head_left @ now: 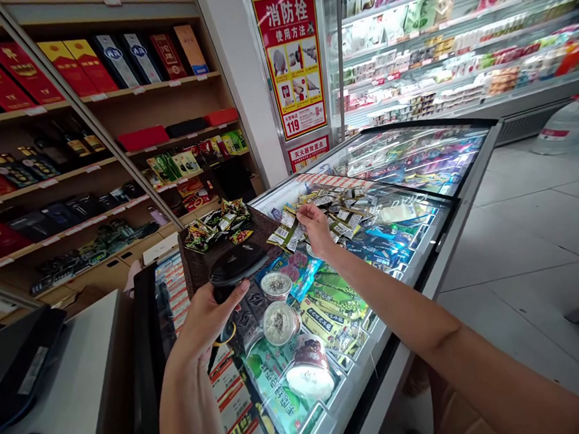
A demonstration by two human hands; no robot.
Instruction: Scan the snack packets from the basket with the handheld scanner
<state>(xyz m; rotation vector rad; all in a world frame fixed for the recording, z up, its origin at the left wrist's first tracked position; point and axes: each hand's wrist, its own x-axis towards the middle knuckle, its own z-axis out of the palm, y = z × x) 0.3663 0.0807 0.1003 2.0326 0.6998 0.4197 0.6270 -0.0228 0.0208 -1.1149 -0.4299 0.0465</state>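
My left hand [202, 321] is wrapped round the handle of a black barcode scanner [237, 262], its head tilted over the freezer. My right hand [317, 231] has thumb and fingers pinched together at the edge of a small olive-and-white snack packet [285, 233]. Around and behind it, a loose pile of similar packets [347, 222] lies on the freezer's glass top. To the left, a brown woven basket [190, 275] carries several dark, colourful small packets [217, 228] near its far end. The scanner partly hides the basket.
Under the freezer glass are ice cream cups [310, 368] and bagged ices [331, 300]. A grey counter [77, 387] with a black device [18, 372] stands at left. Shelves of boxes [173, 86] rise behind it; a chilled display [416, 46] and water bottles [566, 125] are at right.
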